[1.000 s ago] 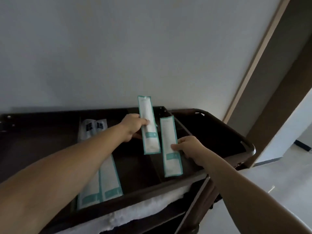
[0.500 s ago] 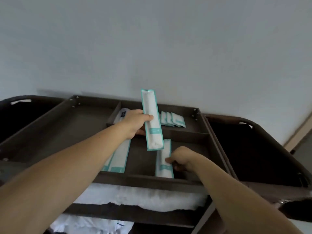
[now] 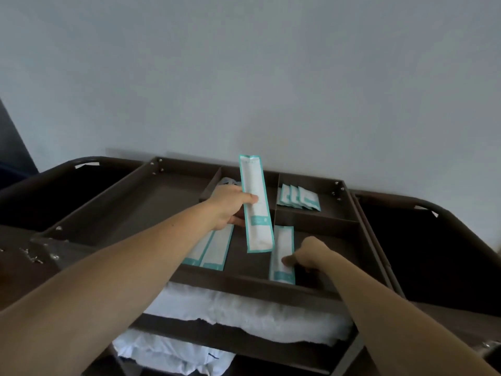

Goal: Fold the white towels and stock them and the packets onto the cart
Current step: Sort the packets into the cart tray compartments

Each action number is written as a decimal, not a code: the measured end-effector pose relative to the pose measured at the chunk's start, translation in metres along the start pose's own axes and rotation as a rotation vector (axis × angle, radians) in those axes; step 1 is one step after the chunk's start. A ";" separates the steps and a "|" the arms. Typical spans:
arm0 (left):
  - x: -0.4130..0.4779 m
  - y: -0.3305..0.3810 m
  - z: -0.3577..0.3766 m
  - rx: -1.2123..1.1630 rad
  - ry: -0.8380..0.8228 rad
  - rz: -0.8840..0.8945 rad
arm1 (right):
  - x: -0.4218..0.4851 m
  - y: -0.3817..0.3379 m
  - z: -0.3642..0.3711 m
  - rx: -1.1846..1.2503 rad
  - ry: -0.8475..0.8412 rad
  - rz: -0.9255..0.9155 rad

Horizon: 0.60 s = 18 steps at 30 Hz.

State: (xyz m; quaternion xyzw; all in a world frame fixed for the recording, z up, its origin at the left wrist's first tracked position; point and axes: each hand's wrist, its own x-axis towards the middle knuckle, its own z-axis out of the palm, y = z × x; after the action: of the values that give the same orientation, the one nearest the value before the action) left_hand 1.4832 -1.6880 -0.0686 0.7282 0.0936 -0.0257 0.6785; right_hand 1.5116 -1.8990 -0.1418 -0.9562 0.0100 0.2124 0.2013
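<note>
My left hand (image 3: pixel 229 207) grips a long white packet with teal edges (image 3: pixel 257 204), held upright above the middle compartment of the dark brown cart's top tray (image 3: pixel 244 280). My right hand (image 3: pixel 309 256) presses a second long packet (image 3: pixel 282 253) flat onto the floor of the front right compartment. Two more long packets (image 3: pixel 211 249) lie side by side in the middle compartment, partly hidden by my left wrist. Three small packets (image 3: pixel 299 198) stand in the back right compartment. Folded white towels (image 3: pixel 244 308) fill the shelf under the tray.
A dark bag (image 3: pixel 433 253) hangs open on the cart's right end, and another (image 3: pixel 40 191) on the left end. More white linen (image 3: pixel 168 354) sits on the lower shelf. A plain grey wall stands right behind the cart.
The view swung left and down over the cart. My right hand lowered its packet from the tray's edge into the front right compartment. My left hand kept its packet raised.
</note>
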 end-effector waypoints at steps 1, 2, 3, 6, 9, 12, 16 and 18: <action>0.001 0.000 0.003 0.008 -0.013 -0.004 | 0.001 0.001 0.003 0.011 0.008 -0.002; 0.002 0.001 0.006 0.018 -0.026 -0.007 | 0.001 0.002 0.003 0.012 0.031 -0.011; 0.005 0.001 0.010 0.029 -0.039 -0.009 | 0.000 0.002 0.001 0.022 0.081 -0.028; 0.012 0.002 0.023 0.075 -0.082 -0.002 | -0.005 -0.002 -0.016 0.373 0.265 -0.128; 0.016 0.000 0.040 0.132 -0.119 0.002 | -0.024 -0.011 -0.038 0.806 0.211 -0.245; 0.019 -0.002 0.056 0.133 -0.163 0.003 | -0.033 -0.002 -0.044 0.802 0.154 -0.232; 0.021 -0.005 0.069 0.083 -0.237 -0.045 | -0.036 0.013 -0.041 0.848 0.116 -0.146; 0.021 -0.007 0.072 0.116 -0.274 -0.058 | -0.036 0.019 -0.039 0.881 0.094 -0.107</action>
State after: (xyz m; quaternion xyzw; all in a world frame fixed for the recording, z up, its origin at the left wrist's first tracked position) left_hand 1.5090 -1.7569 -0.0844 0.7530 0.0198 -0.1499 0.6405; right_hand 1.4928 -1.9343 -0.1019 -0.7871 0.0591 0.1337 0.5993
